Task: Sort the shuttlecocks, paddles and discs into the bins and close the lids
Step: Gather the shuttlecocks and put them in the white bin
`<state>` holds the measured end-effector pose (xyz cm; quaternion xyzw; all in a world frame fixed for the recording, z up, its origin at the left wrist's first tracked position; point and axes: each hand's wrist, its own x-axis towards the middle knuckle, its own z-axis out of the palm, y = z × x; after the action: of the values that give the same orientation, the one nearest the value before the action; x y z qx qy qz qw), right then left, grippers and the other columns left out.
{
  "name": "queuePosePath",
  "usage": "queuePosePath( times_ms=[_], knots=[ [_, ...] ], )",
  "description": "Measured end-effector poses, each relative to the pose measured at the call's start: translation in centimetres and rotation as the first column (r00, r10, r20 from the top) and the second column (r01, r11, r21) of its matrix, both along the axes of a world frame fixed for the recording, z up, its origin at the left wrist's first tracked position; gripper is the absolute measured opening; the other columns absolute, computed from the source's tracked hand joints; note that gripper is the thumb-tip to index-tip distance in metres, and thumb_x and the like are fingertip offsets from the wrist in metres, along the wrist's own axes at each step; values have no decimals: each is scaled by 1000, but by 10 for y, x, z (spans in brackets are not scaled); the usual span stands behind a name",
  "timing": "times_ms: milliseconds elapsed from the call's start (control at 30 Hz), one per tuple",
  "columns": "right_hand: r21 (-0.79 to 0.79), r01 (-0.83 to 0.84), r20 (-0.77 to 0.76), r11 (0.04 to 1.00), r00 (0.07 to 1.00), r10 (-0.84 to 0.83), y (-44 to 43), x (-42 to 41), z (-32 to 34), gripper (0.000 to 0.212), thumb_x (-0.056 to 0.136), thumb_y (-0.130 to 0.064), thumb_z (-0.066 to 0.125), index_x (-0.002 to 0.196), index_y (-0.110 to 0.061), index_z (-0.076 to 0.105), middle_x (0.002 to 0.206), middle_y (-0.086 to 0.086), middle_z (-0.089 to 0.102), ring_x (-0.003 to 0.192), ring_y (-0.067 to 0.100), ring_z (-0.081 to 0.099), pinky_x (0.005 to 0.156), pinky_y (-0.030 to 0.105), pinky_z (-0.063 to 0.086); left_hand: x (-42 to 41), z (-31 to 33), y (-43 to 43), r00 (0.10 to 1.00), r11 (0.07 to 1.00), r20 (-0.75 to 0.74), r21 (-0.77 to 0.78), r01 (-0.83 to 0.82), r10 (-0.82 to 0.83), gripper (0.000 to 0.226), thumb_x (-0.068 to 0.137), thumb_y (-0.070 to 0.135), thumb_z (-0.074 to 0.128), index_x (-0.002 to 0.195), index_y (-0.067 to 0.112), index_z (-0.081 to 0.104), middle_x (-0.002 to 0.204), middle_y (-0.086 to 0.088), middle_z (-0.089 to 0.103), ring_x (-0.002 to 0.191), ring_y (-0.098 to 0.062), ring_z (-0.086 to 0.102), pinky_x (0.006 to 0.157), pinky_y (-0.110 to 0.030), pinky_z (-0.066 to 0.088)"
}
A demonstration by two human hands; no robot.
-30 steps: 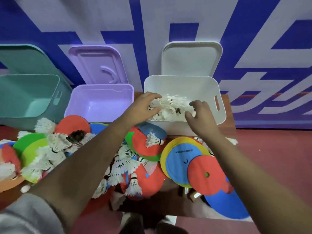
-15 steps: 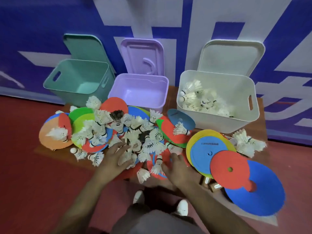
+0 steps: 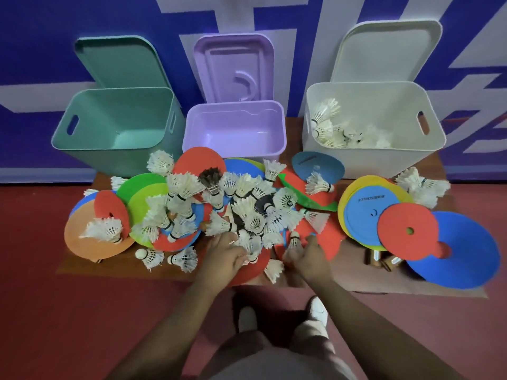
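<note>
Head view: both hands were over the white bin 1.0 s ago, letting go of a load. They are now back at the near edge of the shuttlecocks, heaped to the left of that bin and nearer the person. In my judgement 1 delivery is complete and the next pickup has begun.

Grip state:
- The left hand curls its fingers round shuttlecocks at the heap's near edge.
- The right hand closes its fingers round 1 single shuttlecock, cork end up.

Count:
- 3 bins: the white bin, the purple bin just left of it, and the green bin farther left.
- 3 lids, all raised: white lid, purple lid, green lid.
- At least 6 shuttlecocks lie inside the white bin. The other 2 bins show no contents.
- Roughly 30 shuttlecocks remain outside. Overlap prevents an exact count.
- At least 14 discs lie in front of and left of the white bin.
- 2 or 3 brown handles, possibly paddles, show under those discs.
</note>
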<state>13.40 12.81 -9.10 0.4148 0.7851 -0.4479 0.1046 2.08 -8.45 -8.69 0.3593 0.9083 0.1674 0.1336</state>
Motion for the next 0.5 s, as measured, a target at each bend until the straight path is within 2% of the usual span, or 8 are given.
queuePosePath(
  times_ms=[67,133,200,233,300,367,433,500],
  knots=[
    [0,75,-12,997,997,-75,-4,2,4,49,86,-29,64,123,-4,44,109,16,65,101,32,63,77,35,47,-3,7,-6,997,991,81,133,-27,17,13,91,27,65,97,18,72,122,-4,50,111,-17,49,96,-29,43],
    [11,129,-14,992,992,-129,-6,8,10,45,88,-31,63,121,-4,46,96,11,67,93,29,64,69,30,40,-8,22,-12,980,954,189,276,-114,62,18,95,23,59,104,11,68,125,-4,46,107,-12,53,93,-9,38],
    [0,224,-54,975,973,-224,-6,14,20,49,85,-35,60,120,-5,48,83,7,68,81,28,64,64,29,39,-15,36,-17,965,912,244,367,-185,97,22,98,27,54,107,10,64,128,-3,45,113,-12,52,91,-1,32],
    [-4,268,-88,963,960,-268,-6,15,29,47,84,-35,60,119,-6,49,77,5,66,76,26,62,61,30,39,-20,39,-19,956,896,276,393,-209,102,26,98,31,51,110,12,63,130,-2,45,119,-13,49,96,-4,33],
    [-25,333,-192,943,924,-331,-8,13,54,34,86,-29,63,111,-9,51,75,1,60,74,22,58,59,31,40,-29,43,-20,914,875,392,400,-272,105,28,97,44,49,115,25,60,129,6,48,123,-18,50,105,-24,39],
    [-46,356,-325,933,878,-351,-13,4,88,22,87,-23,66,103,-14,53,79,-4,57,75,13,56,63,25,43,-36,45,-19,861,878,505,382,-290,65,18,91,54,51,104,44,57,121,16,52,115,-17,59,101,-42,47],
    [-31,292,-430,956,860,-276,-20,-7,124,18,87,-22,67,100,-19,55,78,-9,56,70,-1,53,63,15,40,-39,52,-14,843,896,538,384,-224,-20,8,90,45,60,96,40,59,124,25,51,115,-5,57,99,-42,47],
    [-6,151,-470,989,872,-136,-26,-17,151,11,87,-20,66,95,-18,58,74,-8,54,64,-2,49,60,11,38,-39,64,-10,817,880,562,445,-164,-132,10,88,32,68,93,35,60,129,24,52,118,2,53,96,-34,47]
  ],
)
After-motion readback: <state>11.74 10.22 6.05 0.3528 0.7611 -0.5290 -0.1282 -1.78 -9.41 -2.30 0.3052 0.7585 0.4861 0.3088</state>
